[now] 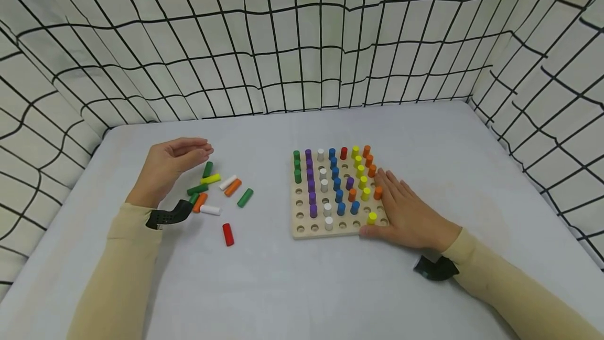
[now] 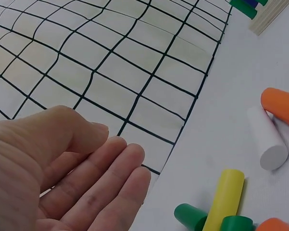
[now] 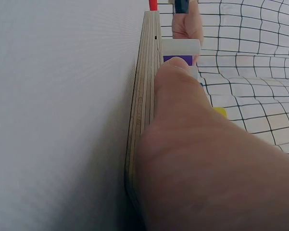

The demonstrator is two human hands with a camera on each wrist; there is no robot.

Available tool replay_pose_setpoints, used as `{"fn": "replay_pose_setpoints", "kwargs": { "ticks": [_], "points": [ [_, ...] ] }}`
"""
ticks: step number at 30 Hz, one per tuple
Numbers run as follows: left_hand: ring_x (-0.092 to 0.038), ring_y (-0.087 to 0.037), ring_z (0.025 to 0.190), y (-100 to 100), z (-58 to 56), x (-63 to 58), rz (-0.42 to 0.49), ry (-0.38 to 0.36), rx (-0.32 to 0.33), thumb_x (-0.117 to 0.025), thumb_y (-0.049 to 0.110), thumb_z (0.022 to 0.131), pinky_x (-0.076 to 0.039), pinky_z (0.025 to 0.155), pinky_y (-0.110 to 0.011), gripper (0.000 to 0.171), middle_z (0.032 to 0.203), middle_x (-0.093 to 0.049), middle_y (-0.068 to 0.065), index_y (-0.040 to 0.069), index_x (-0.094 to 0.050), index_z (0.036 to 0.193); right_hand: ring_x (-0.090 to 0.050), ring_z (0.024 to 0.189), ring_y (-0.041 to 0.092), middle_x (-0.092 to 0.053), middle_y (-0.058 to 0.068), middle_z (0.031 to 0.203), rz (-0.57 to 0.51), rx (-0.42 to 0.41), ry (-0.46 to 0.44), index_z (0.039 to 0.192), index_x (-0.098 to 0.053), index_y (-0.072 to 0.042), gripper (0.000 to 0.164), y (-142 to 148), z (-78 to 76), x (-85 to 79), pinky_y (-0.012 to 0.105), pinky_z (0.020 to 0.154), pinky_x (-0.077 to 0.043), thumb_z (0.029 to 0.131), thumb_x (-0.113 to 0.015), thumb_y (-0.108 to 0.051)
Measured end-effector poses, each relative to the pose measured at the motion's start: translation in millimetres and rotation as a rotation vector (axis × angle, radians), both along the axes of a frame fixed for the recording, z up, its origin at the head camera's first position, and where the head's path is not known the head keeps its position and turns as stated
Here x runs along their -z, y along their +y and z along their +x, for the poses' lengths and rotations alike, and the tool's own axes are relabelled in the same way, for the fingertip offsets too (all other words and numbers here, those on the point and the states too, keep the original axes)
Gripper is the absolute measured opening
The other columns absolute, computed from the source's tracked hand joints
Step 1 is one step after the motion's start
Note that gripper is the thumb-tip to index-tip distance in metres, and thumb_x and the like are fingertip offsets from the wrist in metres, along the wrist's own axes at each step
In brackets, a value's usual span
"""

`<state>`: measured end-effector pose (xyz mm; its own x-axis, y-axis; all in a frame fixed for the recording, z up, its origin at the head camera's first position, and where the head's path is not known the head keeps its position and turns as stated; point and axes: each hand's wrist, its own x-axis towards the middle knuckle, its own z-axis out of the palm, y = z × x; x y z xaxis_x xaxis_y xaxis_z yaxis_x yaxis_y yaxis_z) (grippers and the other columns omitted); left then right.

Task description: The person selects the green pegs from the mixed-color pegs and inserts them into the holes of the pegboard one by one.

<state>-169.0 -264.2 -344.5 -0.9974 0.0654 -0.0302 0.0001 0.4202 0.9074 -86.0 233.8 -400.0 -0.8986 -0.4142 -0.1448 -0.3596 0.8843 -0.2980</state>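
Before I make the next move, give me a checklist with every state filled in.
1. Left hand free: ok, it holds nothing.
2. Right hand at the board: ok, it rests against the right side.
3. Firm pressure there: cannot tell, the pictures do not show force.
4. Open holes available: ok, several show nearer than the green pegs.
5. Loose pegs well spread: not ok, most lie bunched near the left hand.
6. Loose red peg separate: ok, it lies apart from the bunch.
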Motion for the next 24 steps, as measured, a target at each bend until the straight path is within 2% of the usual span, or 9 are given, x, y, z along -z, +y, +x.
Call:
{"fn": "replay_pose_setpoints", "kwargs": {
  "ticks": [9,14,18,24],
  "points": [
    [-0.068,0.008,0.11,-10,-5.3,15.1,-0.04,-0.064,-0.022,-0.069,0.045,0.098,-0.053,0.092,-0.006,0.057,0.112,-0.072,0.026,0.011,-0.06,0.142,-0.005,0.164,0.041,-0.002,0.018,0.175,0.0,-0.004,-0.001,0.165,-0.005,0.001,0.128,0,0.9,-1.7,0.064,0.131,-0.015,0.085,-0.052,-0.087],
    [-0.061,0.009,0.112,-13,-9.5,20.6,-0.124,-0.099,-0.059,-0.069,0.055,0.095,-0.049,0.092,-0.005,0.062,0.112,-0.071,0.029,0.017,-0.061,0.143,-0.005,0.164,0.041,-0.002,0.019,0.175,-0.002,0.002,0.003,0.165,-0.005,0.001,0.128,1,2.3,-1.4,0.064,0.131,-0.015,0.085,-0.052,-0.087],
    [-0.057,0.005,0.114,-15,-9.9,24.5,-0.208,-0.116,-0.074,-0.067,0.06,0.094,-0.047,0.095,-0.013,0.064,0.12,-0.072,0.02,0.02,-0.061,0.143,-0.006,0.164,0.041,-0.003,0.018,0.176,-0.001,0.007,0.0,0.165,-0.006,0.001,0.129,1,2.5,-1.3,0.065,0.13,-0.015,0.084,-0.05,-0.089],
    [-0.059,0.005,0.109,-16,-8.4,27.7,-0.283,-0.117,-0.068,-0.065,0.058,0.096,-0.048,0.098,-0.021,0.061,0.132,-0.07,0.004,0.021,-0.06,0.144,-0.006,0.164,0.041,-0.002,0.017,0.176,0.007,0.0,0.007,0.165,-0.007,0.0,0.129,0,1.4,-1.4,0.064,0.131,-0.015,0.083,-0.048,-0.09]
  ]
}}
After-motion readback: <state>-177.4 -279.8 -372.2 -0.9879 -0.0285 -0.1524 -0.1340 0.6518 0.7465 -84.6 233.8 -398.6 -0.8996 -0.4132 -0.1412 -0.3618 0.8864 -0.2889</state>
